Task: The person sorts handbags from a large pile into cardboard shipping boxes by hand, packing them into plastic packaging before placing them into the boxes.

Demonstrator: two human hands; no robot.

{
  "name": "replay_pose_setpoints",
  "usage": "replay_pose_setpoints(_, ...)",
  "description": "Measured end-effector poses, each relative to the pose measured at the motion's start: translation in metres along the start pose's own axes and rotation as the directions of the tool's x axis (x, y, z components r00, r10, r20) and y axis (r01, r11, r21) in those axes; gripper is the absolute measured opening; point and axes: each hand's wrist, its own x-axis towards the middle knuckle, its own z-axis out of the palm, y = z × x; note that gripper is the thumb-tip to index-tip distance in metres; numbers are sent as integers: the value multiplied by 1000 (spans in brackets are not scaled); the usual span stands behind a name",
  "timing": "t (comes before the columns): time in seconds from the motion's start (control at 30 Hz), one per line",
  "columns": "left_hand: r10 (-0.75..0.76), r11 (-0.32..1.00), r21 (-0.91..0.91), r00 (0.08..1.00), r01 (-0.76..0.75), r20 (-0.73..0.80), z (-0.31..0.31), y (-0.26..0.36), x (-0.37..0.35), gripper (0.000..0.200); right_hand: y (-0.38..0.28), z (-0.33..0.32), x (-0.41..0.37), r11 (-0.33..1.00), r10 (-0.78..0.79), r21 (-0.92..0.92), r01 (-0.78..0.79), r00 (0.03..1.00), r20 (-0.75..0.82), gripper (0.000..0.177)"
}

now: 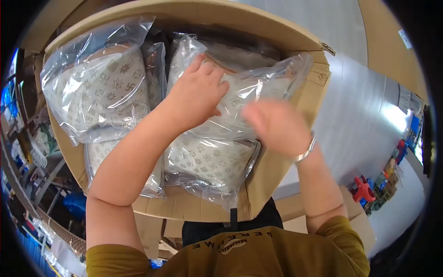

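My left hand (197,94) lies on a cream patterned bag with brown trim (242,99), wrapped in clear plastic, in the upper right of an open cardboard box (203,210). Its fingers stretch out over the plastic, holding nothing. My right hand (279,127), a bracelet at its wrist, is smeared by motion over the box's right side, near the same bag; its fingers are not clear. Below sits another wrapped patterned bag (207,159). A large wrapped one (104,90) fills the upper left, with one more (99,154) beneath, partly behind my left forearm.
The box stands right in front of my body, its side flap (314,85) folded outward at the right. Beyond is a grey floor (348,106), with a red object (363,189) at the far right. Shelving and clutter (41,152) line the left side.
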Motion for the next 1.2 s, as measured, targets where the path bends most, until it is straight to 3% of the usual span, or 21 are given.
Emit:
replay_pose_setpoints(0.07, 21, 999, 27, 1000, -21, 13, -2, 10, -3, 49, 20, -9, 50, 999, -31, 11, 37, 937, -347, 23)
replay_pose_setpoints(0.13, 38, 997, 65, 999, -39, 11, -5, 23, -11, 44, 32, -14, 99, 977, 110, -167, -135, 982, -152, 33)
replay_pose_setpoints(0.2, 30, 997, 74, 999, -31, 13, -6, 31, -19, 44, 47, 0, 129, 944, 200, -266, -193, 980, -1, 39)
replay_pose_setpoints(0.3, 18, 997, 75, 1000, -17, -7, -7, 39, -26, 43, 68, 38, 136, 952, 182, -230, -203, 977, -108, 37)
replay_pose_setpoints(0.37, -66, 988, -140, 998, 69, 23, -23, 40, -27, 41, 67, 45, 135, 955, 175, -213, -208, 970, -167, 36)
replay_pose_setpoints(0.43, -98, 963, -246, 994, 106, 42, -38, 38, -24, 41, 52, 50, 119, 991, 103, -63, -115, 982, -159, 15)
replay_pose_setpoints(0.5, -170, 841, -533, 980, 89, -106, -52, 29, -12, 46, 39, 57, 91, 1000, 0, 23, 3, 994, -108, 12)
replay_pose_setpoints(0.57, -86, 842, -539, 990, 12, -113, -70, 19, 9, 44, 38, 88, 67, 932, -95, 288, 222, 912, -398, 11)
replay_pose_setpoints(0.6, -3, 839, -540, 993, -63, -121, -77, 14, 23, 41, 27, 84, 58, 933, -90, 287, 218, 912, -399, 11)
replay_pose_setpoints(0.67, -119, 906, -391, 984, 163, 136, -83, 6, 58, 40, 5, 74, 45, 990, -51, -143, 19, 973, -224, 9)
replay_pose_setpoints(0.73, -137, 984, -60, 927, 168, 348, -60, -14, 92, 36, -3, 82, 33, 987, -65, -156, 31, 974, -215, 9)
replay_pose_setpoints(0.83, -124, 971, -137, 899, 197, 420, -28, -38, 111, 46, -9, 95, 19, 982, -99, -178, 63, 975, -201, 9)
replay_pose_setpoints(0.97, -180, 923, -190, 811, 335, 557, 0, -48, 114, 58, -5, 114, 13, 987, -145, -119, 107, 914, -380, 6)
replay_pose_setpoints(1.07, -167, 832, -350, 795, 431, 583, 21, -53, 105, 65, 3, 94, 16, 993, -118, -25, 116, 980, -161, 10)
replay_pose_setpoints(1.1, -174, 828, -351, 794, 438, 582, 26, -52, 102, 65, 2, 87, 17, 992, -127, -27, 124, 979, -157, 10)
replay_pose_setpoints(1.2, -149, 831, -347, 775, 435, 614, 32, -52, 101, 68, -4, 54, 27, 990, -95, -99, 100, 994, 50, 12)
